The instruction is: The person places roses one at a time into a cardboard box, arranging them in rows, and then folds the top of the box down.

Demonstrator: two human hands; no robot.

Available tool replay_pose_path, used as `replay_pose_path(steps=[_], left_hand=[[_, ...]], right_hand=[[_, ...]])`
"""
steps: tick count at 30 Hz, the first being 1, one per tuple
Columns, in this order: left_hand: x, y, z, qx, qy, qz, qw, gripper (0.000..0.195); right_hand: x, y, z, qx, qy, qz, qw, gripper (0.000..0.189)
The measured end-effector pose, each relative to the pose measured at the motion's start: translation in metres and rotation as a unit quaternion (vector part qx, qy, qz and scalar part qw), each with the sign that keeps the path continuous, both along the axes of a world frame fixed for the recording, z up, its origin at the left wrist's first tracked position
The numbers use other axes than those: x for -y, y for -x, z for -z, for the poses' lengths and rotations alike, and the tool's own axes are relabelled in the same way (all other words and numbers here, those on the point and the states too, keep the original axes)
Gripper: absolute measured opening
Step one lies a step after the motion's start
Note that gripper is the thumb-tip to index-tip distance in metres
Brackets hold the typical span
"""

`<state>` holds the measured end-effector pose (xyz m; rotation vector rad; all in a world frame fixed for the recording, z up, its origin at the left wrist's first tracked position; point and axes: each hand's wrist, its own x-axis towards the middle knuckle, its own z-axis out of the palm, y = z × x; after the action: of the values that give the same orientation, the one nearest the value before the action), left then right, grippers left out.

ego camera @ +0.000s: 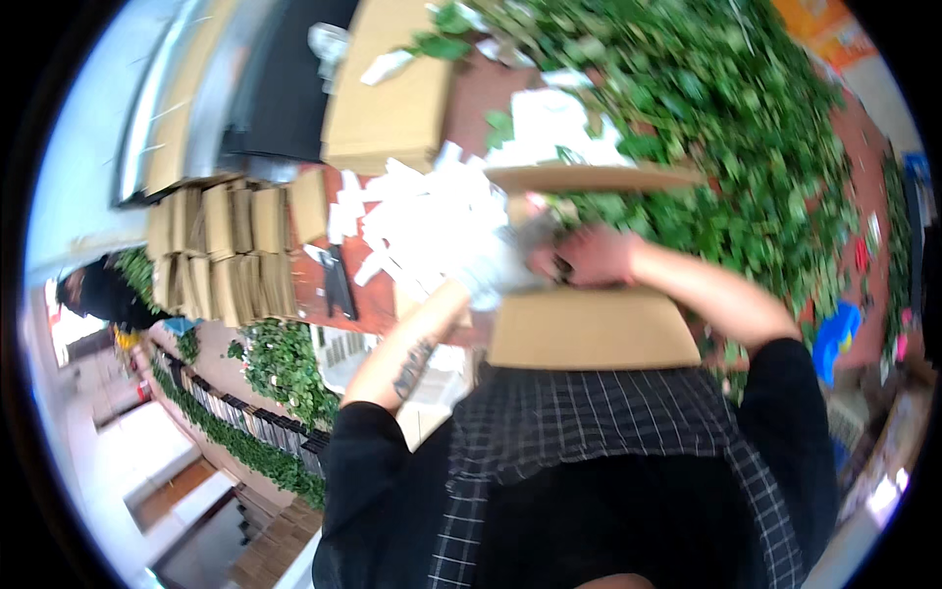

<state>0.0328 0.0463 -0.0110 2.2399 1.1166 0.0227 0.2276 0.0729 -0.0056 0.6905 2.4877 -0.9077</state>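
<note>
My left hand (508,258), in a pale glove, and my bare right hand (596,254) meet over a cardboard piece with raised flaps (592,327) in front of my apron. Both hands are motion-blurred. A dark spot shows between the fingers, but what they hold, if anything, cannot be made out. One cardboard flap stands near my body, another (589,177) beyond the hands. White paper strips (427,213) lie heaped left of my left hand. Leafy green stems (706,147) are piled beyond and to the right of my right hand.
A black-handled tool (340,283) lies on the red tabletop (368,302) at left, beside bundled folded cardboard (243,250). Flat cardboard (390,96) is stacked further back. A blue object (837,340) is at right. Another person (110,294) in dark clothing is at far left.
</note>
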Motion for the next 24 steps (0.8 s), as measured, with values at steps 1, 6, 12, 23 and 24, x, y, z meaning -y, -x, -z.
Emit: replay_pose_path(steps=[1,6,12,23,24], left_hand=[[0.003,-0.001,0.002,-0.02,-0.025,0.001,0.999,0.085],[0.0,-0.005,-0.005,-0.086,0.044,-0.019,0.995,0.08],[0.008,0.005,0.001,-0.03,-0.048,-0.01,0.998,0.073],[-0.161,0.215,-0.047,-0.228,-0.103,-0.57,0.783,0.065],[-0.166,0.212,-0.048,-0.247,-0.055,-0.519,0.816,0.074]], right_hand=[[-0.001,-0.005,0.014,-0.088,0.019,0.023,0.996,0.046],[0.002,0.005,-0.001,0.052,0.008,0.088,0.995,0.049],[-0.001,0.009,0.005,0.057,0.006,0.093,0.994,0.051],[0.005,-0.01,-0.021,-0.025,0.093,0.119,0.988,0.039],[0.009,-0.012,-0.021,-0.003,0.08,0.135,0.988,0.04]])
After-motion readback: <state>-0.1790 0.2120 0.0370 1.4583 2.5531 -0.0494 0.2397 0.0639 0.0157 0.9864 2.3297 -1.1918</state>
